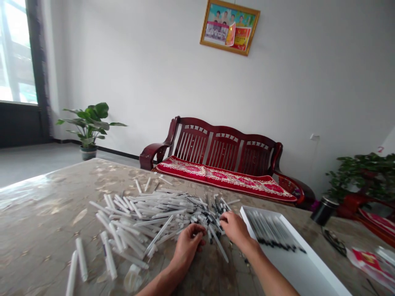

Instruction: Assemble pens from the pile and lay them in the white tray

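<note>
Patterned tabletop (46,224), lower frame: pen parts (173,213) at ctr prob. light, stiff, slick, best pinched mid-barrel; L hand (187,243) loosely curled, R hand (237,230) narrowed, can't tell if holding any.

I am viewing two bare arms from the head position. The left forearm (165,279) is entering at the bottom edge and slanting up to the right. The left hand (189,242) is curling, its fingers bending inward toward the thumb and leaving a small gap. The right forearm (268,266) is entering at the lower right and slanting up to the left. The right hand (234,228) is sitting slightly farther forward, its back facing up and its bent fingers pointing left. Both hands are facing each other, well apart.
</note>
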### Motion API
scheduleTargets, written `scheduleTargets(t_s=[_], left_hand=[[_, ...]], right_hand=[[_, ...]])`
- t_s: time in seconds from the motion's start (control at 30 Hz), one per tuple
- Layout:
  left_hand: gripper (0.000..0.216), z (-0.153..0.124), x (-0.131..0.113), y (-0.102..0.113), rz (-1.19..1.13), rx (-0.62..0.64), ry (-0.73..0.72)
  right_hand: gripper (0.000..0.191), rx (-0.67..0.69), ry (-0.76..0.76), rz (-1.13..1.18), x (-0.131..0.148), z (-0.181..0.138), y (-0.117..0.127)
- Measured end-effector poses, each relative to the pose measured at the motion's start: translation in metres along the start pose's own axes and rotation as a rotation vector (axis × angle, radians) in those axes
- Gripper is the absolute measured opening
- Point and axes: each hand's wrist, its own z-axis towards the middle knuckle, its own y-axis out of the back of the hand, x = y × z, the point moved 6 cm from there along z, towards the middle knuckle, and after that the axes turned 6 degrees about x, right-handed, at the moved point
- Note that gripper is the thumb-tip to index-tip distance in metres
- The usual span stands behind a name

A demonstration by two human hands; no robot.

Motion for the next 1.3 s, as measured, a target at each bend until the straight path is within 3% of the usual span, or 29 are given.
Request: scheduleTargets(t_s=[0.1, 0.27, 0.4, 0.47, 0.63, 0.77, 0.87, 1.07, 1.3], left_hand=[[0.013, 0.001, 0.000, 0.004, 0.048, -0.019, 0.000], [0.016, 0.002, -0.004, 0.007, 0.223, -0.033, -0.023], [0.021, -0.004, -0.015, 0.002, 0.480, 0.013, -0.159], [0.027, -0.012, -0.021, -0.007, 0.632, 0.096, -0.262], [0.053, -0.040, -0.031, -0.045, 0.949, 0.496, -0.535], [0.041, -0.043, -0.025, -0.056, 1.161, 0.578, -0.577], [0.037, -0.039, -0.018, -0.054, 1.246, 0.554, -0.585], [0.050, -0.034, -0.011, -0.053, 1.342, 0.475, -0.528], [0.028, -0.036, -0.014, -0.062, 1.362, 0.469, -0.580]], right_hand=[[0.020, 0.016, -0.010, -0.069, 0.018, -0.004, -0.009], [0.022, 0.085, -0.063, -0.189, 0.023, -0.004, -0.016], [0.029, 0.126, -0.108, -0.244, 0.023, -0.006, -0.021], [0.031, 0.133, -0.132, -0.247, 0.022, -0.008, -0.023], [0.029, 0.118, -0.171, -0.205, 0.009, -0.014, -0.019], [0.025, 0.081, -0.177, -0.121, -0.011, -0.023, -0.018], [0.020, 0.033, -0.162, 0.165, -0.025, -0.028, -0.026], [0.021, 0.010, -0.249, 1.066, -0.041, -0.031, -0.051], [0.033, -0.029, -0.275, 1.520, -0.040, -0.038, -0.059]])
